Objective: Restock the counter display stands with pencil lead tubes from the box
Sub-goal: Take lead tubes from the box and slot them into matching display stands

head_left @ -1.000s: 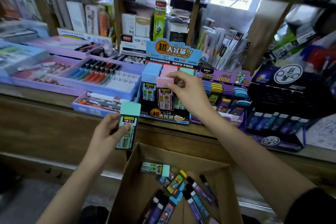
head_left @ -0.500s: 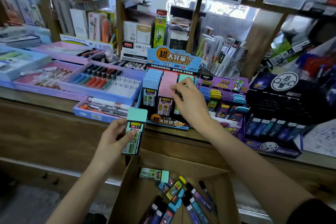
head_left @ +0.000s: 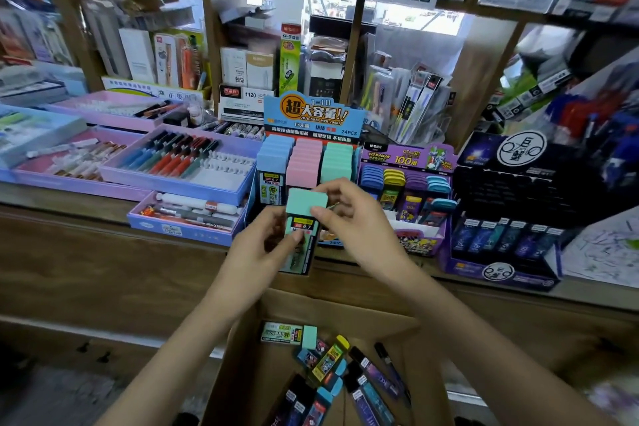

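Observation:
A mint-capped lead tube [head_left: 304,218] is held upright in front of the blue display stand [head_left: 313,121], which has rows of blue, pink and mint tubes. My left hand [head_left: 262,245] grips the tube's lower body, thumb across its label. My right hand [head_left: 349,218] pinches its cap from the right side. Below, the cardboard box [head_left: 242,363] holds several loose tubes, among them another mint-capped one [head_left: 290,334] lying flat. A purple stand [head_left: 408,190] with coloured-cap tubes and a dark stand [head_left: 501,245] sit to the right.
Purple and blue pen trays [head_left: 179,162] fill the counter to the left. Shelves of packaged stationery rise behind the stands. A wooden counter edge [head_left: 103,218] runs between the box and the stands.
My right hand left the pink row of the blue stand and came back to the mint tube. My left hand raised that tube toward the stand; both hands now hold it.

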Demonstrator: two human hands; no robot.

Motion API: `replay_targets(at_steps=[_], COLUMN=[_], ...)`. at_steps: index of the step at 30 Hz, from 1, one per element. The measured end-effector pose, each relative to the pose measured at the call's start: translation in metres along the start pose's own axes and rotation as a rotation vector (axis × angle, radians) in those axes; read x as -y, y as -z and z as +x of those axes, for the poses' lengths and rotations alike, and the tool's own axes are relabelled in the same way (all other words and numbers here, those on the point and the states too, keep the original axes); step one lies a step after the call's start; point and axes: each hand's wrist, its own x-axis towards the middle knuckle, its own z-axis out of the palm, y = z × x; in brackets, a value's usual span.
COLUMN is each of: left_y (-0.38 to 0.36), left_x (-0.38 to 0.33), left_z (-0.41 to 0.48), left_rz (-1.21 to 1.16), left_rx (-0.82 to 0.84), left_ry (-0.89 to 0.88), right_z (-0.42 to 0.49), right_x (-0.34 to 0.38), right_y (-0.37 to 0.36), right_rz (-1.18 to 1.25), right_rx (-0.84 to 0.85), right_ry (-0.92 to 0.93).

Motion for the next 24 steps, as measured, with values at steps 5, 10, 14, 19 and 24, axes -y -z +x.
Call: replay_targets(at_steps=[5,10,14,19,24], left_y=[0.013,0.015,0.013,0.012,0.012], left_x=[-0.006,-0.002,0.003,0.004,0.004], left_z=[0.033,0.065,0.066,0.065,0.064], left_rz=[0.426,0.863,0.880,0.784,0.731], left_rx=[-0.064,0.034,0.038,0.031,0.029], left_ry=[-0.238,-0.343,-0.363,-0.355,-0.349], right_z=[0.020,0.038,0.041,0.041,0.035], right_x=[0.001,-0.008,-0.015,-0.021,-0.032], right_y=[0.042,0.051,0.037,0.025,0.026], right_rz=[-0.052,-0.275,-0.427,-0.467,-0.663], right_rx=[-0.185,-0.229,-0.135,-0.120,-0.132], right_ry=[0.040,0.069,0.171,0.149,0.205])
